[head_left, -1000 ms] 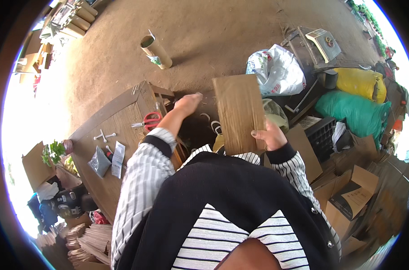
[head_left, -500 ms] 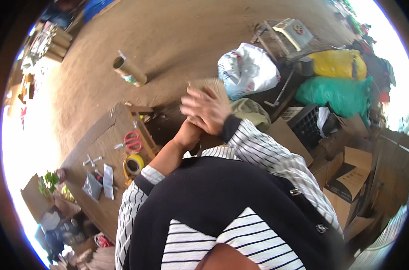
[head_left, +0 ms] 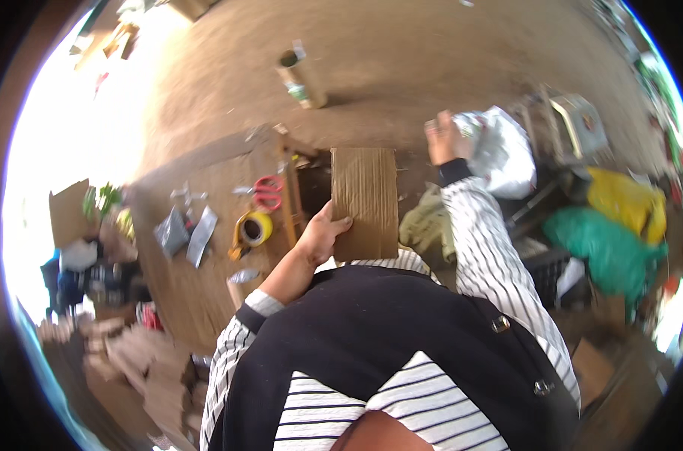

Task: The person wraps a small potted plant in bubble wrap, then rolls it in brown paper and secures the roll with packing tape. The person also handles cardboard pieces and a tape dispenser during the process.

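A rectangular piece of brown cardboard [head_left: 365, 203] is held upright in front of my body. My left hand [head_left: 323, 234] grips its left edge, with the thumb lying across the face and the other fingers behind, hidden. Off to the right, my right hand [head_left: 447, 140] is stretched forward with empty, extended fingers, slightly smeared by motion. It is beside a white plastic bag [head_left: 505, 154] on the ground; whether it touches the bag I cannot tell.
On the wooden table [head_left: 157, 293] at left lie red-handled scissors [head_left: 268, 193], a yellow tape roll [head_left: 255, 228] and a grey packet [head_left: 172, 231]. A cardboard tube [head_left: 302, 80] stands on the floor ahead. Green [head_left: 597, 240] and yellow sacks [head_left: 627, 201] sit at right.
My hands were together on the cardboard; now the right hand has moved off to the right and the left alone holds it. The view has turned left.
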A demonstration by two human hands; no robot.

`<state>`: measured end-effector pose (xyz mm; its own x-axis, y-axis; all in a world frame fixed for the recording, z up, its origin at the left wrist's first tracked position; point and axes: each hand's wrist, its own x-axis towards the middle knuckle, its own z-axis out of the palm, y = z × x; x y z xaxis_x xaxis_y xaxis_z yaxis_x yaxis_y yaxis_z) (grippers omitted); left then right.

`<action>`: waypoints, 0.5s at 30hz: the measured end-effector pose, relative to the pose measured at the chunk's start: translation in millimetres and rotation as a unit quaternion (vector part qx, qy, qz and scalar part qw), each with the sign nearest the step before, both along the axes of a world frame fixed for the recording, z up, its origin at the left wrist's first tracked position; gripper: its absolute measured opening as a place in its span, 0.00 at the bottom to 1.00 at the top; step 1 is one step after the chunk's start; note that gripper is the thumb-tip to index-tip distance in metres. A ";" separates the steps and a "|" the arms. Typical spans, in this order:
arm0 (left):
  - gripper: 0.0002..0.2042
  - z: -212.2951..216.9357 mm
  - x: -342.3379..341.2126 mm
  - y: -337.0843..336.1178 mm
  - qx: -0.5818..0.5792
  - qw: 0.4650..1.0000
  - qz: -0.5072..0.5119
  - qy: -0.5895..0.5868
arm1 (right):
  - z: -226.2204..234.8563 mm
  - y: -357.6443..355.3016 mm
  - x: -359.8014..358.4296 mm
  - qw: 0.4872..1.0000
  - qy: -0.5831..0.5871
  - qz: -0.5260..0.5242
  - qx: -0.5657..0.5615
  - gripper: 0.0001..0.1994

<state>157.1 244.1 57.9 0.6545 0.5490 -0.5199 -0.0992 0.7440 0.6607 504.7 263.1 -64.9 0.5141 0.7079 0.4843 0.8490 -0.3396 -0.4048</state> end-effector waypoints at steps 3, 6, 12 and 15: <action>0.22 6.9 -47.7 5.7 -0.073 0.989 0.128 0.021 | 94.7 16.7 -135.2 0.963 -0.034 0.256 0.078 0.23; 0.23 -1.3 -35.9 1.6 -0.020 0.989 0.131 0.066 | 96.2 -15.2 -206.4 0.884 0.006 0.466 -0.047 0.22; 0.23 -8.2 -71.7 -13.3 -0.115 0.946 0.301 0.030 | 91.7 -37.3 -199.1 0.441 0.788 0.303 -0.304 0.35; 0.24 -43.3 -78.8 -20.2 -0.080 0.944 0.319 -0.039 | 56.2 -8.2 -209.3 0.555 0.667 0.369 -0.333 0.27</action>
